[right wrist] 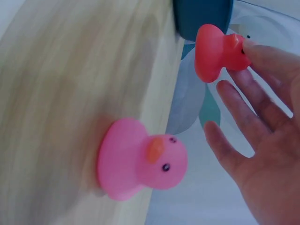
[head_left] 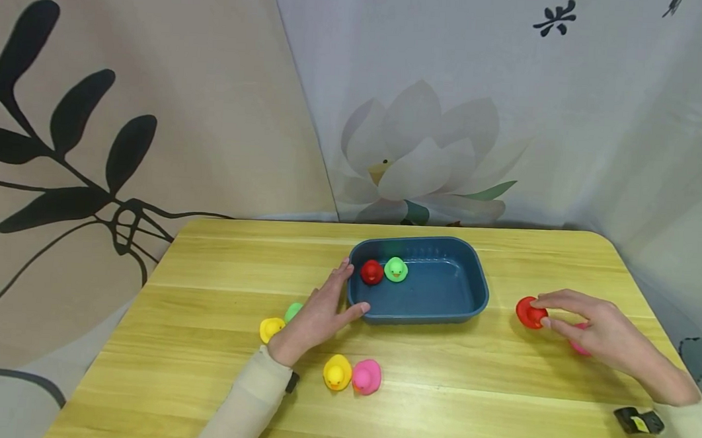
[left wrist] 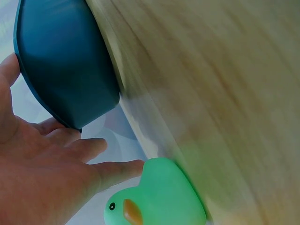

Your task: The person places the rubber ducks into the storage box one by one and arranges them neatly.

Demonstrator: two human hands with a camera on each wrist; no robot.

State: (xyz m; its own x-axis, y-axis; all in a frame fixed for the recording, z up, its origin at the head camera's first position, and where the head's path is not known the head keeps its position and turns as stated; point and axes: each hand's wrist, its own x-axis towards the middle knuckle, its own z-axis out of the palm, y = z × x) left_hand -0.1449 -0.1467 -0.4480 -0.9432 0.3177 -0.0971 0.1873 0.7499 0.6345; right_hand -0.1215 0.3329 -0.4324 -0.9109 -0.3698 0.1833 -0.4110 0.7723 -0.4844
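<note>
A small red rubber duck [head_left: 529, 312] hangs off the table in my right hand [head_left: 601, 328], its head pinched between thumb and fingers; the other fingers are spread. Beneath that hand a pink duck [right wrist: 124, 159] sits on the table, mostly covered in the head view. My left hand [head_left: 316, 310] rests its outstretched thumb and fingers against the left end of a dark blue basin [head_left: 417, 320]. Inside the basin, at its left, another red duck [head_left: 372, 272] stands beside a green duck [head_left: 396, 269]. Close to the left hand's little finger is a second green duck [left wrist: 164, 192].
Left of the left wrist sits a yellow duck [head_left: 270, 329], partly hidden. A second yellow duck [head_left: 337, 373] and a pink duck [head_left: 366, 376] stand side by side in front of the basin. The wooden table [head_left: 466, 410] meets patterned curtains [head_left: 226, 106] at its back.
</note>
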